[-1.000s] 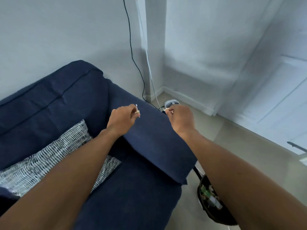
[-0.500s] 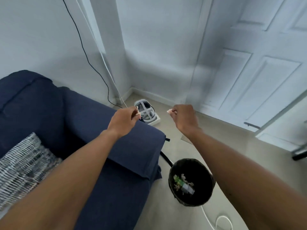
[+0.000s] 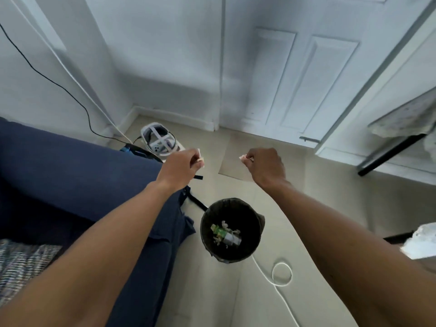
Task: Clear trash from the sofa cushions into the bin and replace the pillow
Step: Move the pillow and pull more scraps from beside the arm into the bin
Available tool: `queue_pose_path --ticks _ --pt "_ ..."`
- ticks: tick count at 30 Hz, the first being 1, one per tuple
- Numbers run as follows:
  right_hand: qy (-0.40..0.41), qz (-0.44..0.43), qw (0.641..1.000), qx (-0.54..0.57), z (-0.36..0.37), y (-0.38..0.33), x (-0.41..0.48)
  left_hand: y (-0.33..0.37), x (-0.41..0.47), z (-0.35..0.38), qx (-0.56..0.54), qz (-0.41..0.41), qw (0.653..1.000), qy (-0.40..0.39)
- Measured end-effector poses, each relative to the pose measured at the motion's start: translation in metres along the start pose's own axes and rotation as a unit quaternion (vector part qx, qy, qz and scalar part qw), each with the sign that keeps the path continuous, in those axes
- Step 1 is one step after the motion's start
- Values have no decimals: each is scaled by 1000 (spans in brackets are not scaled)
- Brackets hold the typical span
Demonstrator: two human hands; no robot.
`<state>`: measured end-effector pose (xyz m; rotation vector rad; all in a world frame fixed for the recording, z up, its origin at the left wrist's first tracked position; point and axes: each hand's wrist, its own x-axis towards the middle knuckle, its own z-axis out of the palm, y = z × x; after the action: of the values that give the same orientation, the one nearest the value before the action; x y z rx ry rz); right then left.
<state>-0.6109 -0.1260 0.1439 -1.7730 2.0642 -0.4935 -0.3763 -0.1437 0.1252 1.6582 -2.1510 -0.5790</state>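
A small pale scrap of trash is pinched in the fingertips of each hand: one in the left hand (image 3: 182, 167), one in the right hand (image 3: 265, 166), two scraps in all. Both hands are closed on their scraps and held apart at about the same height. One black round bin (image 3: 232, 228) stands on the floor below and nearer than the hands, roughly midway between them, just right of the blue sofa (image 3: 70, 180) arm. Neither hand is judged clearly closer. A green-and-white wrapper and several pale bits lie inside it. One patterned pillow (image 3: 21, 263) is seen at the near left on the sofa seat.
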Motion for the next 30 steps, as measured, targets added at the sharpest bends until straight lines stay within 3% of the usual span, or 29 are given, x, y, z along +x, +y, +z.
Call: queue_pose_path --ticks 13,30 --pt "-47 26 998 -23 51 73 -17 1 -11 83 -7 -20 998 -53" --pt "-168 40 982 -77 116 90 -19 -40 -11 123 -14 -65 995 -73"
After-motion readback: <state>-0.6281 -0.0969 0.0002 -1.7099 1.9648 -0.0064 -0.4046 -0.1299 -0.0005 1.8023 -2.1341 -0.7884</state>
